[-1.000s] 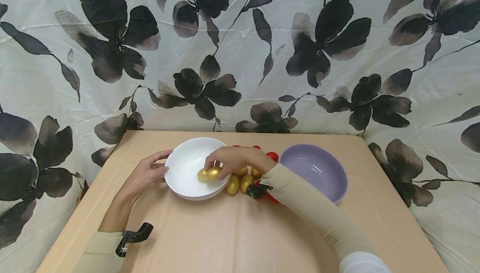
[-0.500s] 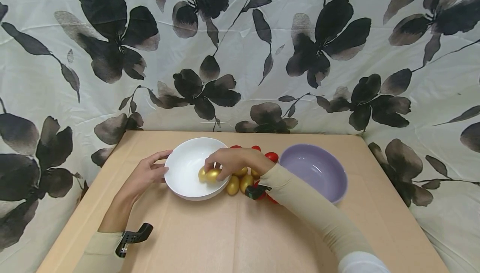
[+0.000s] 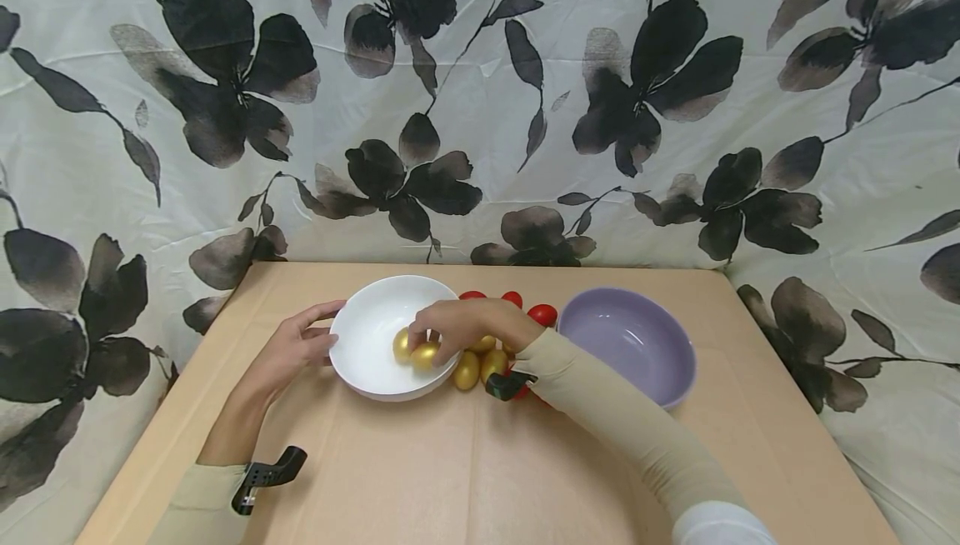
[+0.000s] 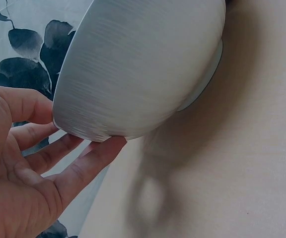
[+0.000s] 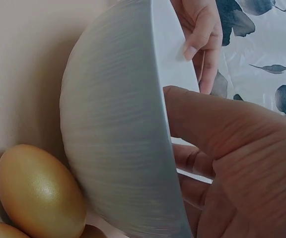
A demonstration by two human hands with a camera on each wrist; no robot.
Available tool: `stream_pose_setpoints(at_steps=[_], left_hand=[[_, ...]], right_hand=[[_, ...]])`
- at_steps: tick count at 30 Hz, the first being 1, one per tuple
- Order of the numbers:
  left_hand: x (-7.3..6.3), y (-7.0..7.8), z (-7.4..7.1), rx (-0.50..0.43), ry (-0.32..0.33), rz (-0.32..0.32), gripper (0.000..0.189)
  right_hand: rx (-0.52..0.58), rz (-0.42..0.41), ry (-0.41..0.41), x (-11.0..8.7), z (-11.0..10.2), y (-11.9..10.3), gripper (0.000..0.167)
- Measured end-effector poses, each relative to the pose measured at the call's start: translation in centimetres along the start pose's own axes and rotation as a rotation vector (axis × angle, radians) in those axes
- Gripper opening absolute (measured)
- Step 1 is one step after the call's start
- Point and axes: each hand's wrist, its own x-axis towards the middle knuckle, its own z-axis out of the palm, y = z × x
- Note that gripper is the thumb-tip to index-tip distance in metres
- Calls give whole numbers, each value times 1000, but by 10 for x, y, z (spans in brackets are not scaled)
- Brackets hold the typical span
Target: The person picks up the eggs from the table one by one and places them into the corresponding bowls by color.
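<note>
The fingers of my right hand (image 3: pixel 467 324) bend down inside the one white bowl (image 3: pixel 366 324), right over two gold eggs (image 3: pixel 425 356) lying close together in it; I cannot tell whether they pinch either one, as my fingertips are partly hidden. My left hand (image 3: pixel 294 352) grips that bowl's left edge, thumb at the rim, the other fingers spread against the outer wall. Just right of the bowl I count at least three other gold eggs (image 3: pixel 466 371), some covered by my wrist. Beyond my forearm show three red rounded pieces (image 3: pixel 543 315), with more red peeking out under the wrist. Farther right sits one purple bowl (image 3: pixel 630 341). Two black wrist devices (image 3: pixel 271 476), one per arm, hang over the pale table (image 3: pixel 390 478), and a flower-printed cloth (image 3: pixel 517 120) rises behind.
</note>
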Motion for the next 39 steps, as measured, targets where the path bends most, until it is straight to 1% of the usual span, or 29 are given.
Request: stream_pose_setpoints(at_steps=[10,14,17,19,23,26,29,32,39], left_hand=[[1,3,1,15,3,2,60],[2,3,1,27,2,5,61],[2,3,2,32,5,2,61],[2,4,2,33,7,-3,60],[2,4,3,30,6,-3,61],[2,3,2,26,0,8,61],[1,4,2,21,3,10,62],[0,4,2,21,4,10,62],[-1,4,2,22,8,10,61]], right_hand=[[50,39,-32,-1,0,1,33],[94,61,-29,-4,-3,-1,29],[98,47,-5,-9,-7,-3,25],[69,17,17,-13,-10,-3,24],[36,-32,65,-22,-15,-1,26],[48,-53,98,-30,-19,1,29],[86,-59,120,-38,-21,3,30],[119,-47,136,-46,-24,5,29],[102,-19,163,-62,-27,12,29]])
